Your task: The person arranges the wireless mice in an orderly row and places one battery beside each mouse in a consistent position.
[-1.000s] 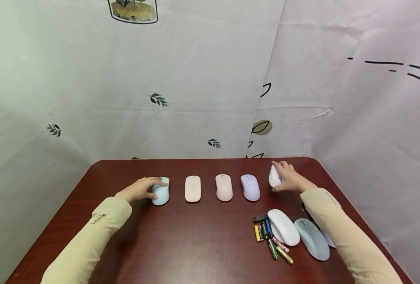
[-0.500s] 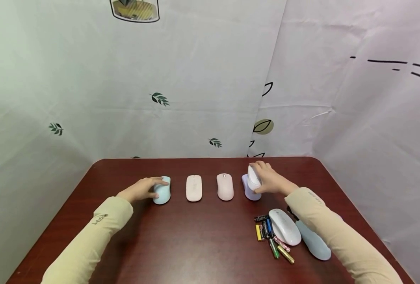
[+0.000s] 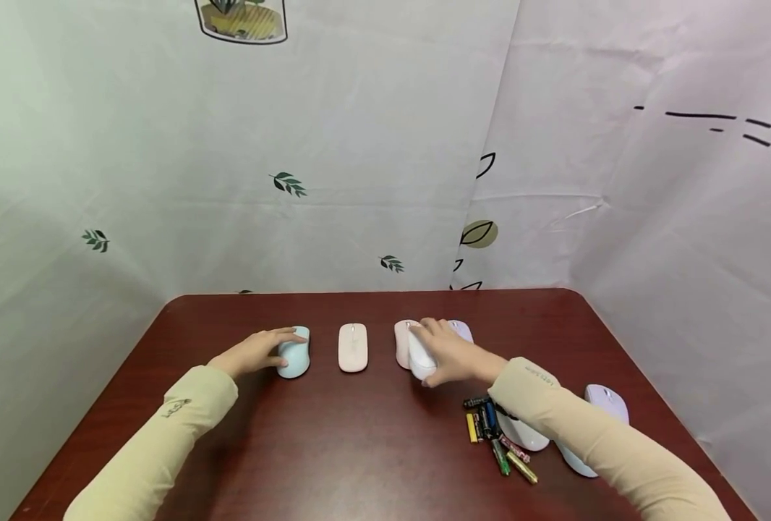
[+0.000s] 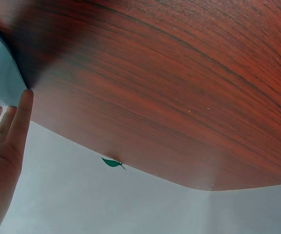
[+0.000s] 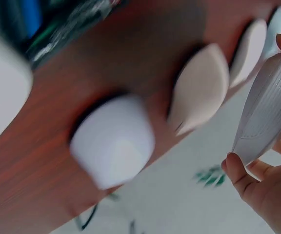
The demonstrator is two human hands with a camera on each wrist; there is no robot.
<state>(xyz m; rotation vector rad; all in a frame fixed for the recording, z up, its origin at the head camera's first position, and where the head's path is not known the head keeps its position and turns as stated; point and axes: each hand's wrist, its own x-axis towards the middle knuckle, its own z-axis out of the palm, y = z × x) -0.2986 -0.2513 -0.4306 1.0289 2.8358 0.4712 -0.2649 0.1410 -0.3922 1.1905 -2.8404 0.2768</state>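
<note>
In the head view my left hand (image 3: 247, 354) grips a light blue computer mouse (image 3: 298, 359) at the left end of a row, thumb on the near side and fingers over the top. The left wrist view shows fingertips at the edge of that mouse (image 4: 1, 73). My right hand (image 3: 457, 356) holds a white mouse (image 3: 419, 356) between thumb and fingers, raised over the table. This mouse overlaps a pink mouse (image 3: 401, 339) in the head view; its ribbed side (image 5: 270, 105) shows in the right wrist view. Behind the right hand, a purple mouse (image 3: 461, 331) is partly hidden.
A cream mouse (image 3: 353, 349) stands in the row between the blue and pink ones. Near the right forearm lie several loose batteries (image 3: 497, 454), a glossy white mouse (image 3: 525, 435), a grey-blue mouse (image 3: 576, 462) and a lavender mouse (image 3: 607, 400). White cloth (image 3: 346, 145) hangs behind the table.
My right hand has carried the white mouse leftward, from right of the purple mouse, across it, to the pink mouse. The left hand has stayed on the light blue mouse.
</note>
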